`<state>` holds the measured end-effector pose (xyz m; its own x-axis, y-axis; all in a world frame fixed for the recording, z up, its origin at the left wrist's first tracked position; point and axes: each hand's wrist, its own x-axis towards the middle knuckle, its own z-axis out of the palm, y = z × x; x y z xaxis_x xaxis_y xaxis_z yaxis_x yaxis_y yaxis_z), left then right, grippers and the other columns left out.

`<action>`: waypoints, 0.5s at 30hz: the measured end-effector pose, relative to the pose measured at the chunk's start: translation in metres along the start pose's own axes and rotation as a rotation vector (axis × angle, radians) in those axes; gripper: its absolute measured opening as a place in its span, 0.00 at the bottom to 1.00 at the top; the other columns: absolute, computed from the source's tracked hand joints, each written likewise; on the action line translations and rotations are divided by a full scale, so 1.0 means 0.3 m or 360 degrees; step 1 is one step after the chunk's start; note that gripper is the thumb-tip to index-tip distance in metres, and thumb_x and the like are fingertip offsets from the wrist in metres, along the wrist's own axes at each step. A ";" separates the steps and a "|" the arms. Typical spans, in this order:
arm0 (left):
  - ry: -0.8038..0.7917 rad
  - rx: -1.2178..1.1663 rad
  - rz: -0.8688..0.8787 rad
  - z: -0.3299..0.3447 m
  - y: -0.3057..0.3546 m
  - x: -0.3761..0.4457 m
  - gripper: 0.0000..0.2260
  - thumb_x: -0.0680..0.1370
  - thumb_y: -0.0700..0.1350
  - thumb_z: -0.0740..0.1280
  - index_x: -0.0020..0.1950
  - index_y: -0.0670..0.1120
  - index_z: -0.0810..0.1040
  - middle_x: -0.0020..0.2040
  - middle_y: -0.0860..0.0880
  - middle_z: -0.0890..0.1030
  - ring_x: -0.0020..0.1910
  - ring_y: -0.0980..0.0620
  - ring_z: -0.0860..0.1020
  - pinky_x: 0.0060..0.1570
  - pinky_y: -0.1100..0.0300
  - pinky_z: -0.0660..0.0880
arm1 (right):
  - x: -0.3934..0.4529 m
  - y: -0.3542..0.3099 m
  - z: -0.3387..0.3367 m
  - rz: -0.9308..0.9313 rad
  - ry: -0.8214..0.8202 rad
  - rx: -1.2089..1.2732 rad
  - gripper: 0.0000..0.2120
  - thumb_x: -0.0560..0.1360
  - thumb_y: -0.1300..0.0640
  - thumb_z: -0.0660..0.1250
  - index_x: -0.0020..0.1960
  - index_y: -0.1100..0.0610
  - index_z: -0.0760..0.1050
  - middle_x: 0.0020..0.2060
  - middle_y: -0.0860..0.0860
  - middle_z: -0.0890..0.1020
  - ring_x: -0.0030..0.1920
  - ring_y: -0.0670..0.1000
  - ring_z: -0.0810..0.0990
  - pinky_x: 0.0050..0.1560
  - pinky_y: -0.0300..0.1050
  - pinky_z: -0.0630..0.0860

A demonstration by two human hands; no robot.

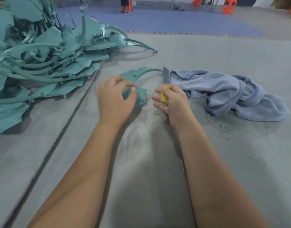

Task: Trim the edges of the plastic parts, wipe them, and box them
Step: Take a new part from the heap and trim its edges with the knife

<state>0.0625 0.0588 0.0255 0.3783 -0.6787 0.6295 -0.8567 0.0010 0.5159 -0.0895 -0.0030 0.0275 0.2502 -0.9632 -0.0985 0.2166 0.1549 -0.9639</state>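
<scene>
Teal plastic part (138, 79), curved, on grey worktop (223, 162); left hand (116, 97) fingers (130, 88) curled, gripping its near end. Yellow utility knife (164, 89), blade up, clasped in right hand (172, 101). Blue cloth (232, 92) just right; teal parts pile (42, 55) left.

Grey mat (223, 153) under teal parts heap (42, 63), blue cloth (232, 91), shavings (223, 127).

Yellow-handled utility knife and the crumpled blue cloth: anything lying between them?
Head view: nothing; only bare grey mat separates the yellow-handled utility knife, gripped by the right hand, from the crumpled blue cloth.
</scene>
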 end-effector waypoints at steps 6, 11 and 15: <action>-0.0470 0.0303 -0.0865 -0.026 -0.160 0.031 0.39 0.72 0.68 0.64 0.74 0.44 0.64 0.72 0.41 0.69 0.72 0.40 0.63 0.70 0.41 0.60 | 0.005 0.012 0.003 -0.0124 0.0041 -0.0136 0.07 0.81 0.58 0.60 0.45 0.56 0.71 0.39 0.53 0.83 0.33 0.48 0.79 0.40 0.43 0.78; -0.0410 -0.0288 -0.0820 -0.041 -0.152 0.047 0.39 0.67 0.59 0.77 0.74 0.50 0.66 0.69 0.45 0.71 0.66 0.47 0.71 0.67 0.47 0.69 | 0.002 0.015 0.018 -0.0227 0.0033 -0.0150 0.07 0.81 0.62 0.58 0.44 0.56 0.68 0.29 0.49 0.80 0.26 0.47 0.70 0.31 0.39 0.69; 0.0366 -0.0503 -0.0107 -0.067 -0.065 0.051 0.21 0.72 0.42 0.73 0.63 0.53 0.75 0.54 0.59 0.73 0.53 0.63 0.73 0.55 0.66 0.71 | 0.002 0.007 0.045 -0.0208 -0.0023 0.0069 0.07 0.80 0.62 0.61 0.44 0.56 0.70 0.29 0.49 0.72 0.26 0.45 0.65 0.30 0.38 0.63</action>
<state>0.0921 0.0633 0.0368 0.5291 -0.5028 0.6835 -0.6909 0.2124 0.6910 -0.0762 -0.0004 0.0288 0.2308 -0.9725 0.0313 0.2889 0.0377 -0.9566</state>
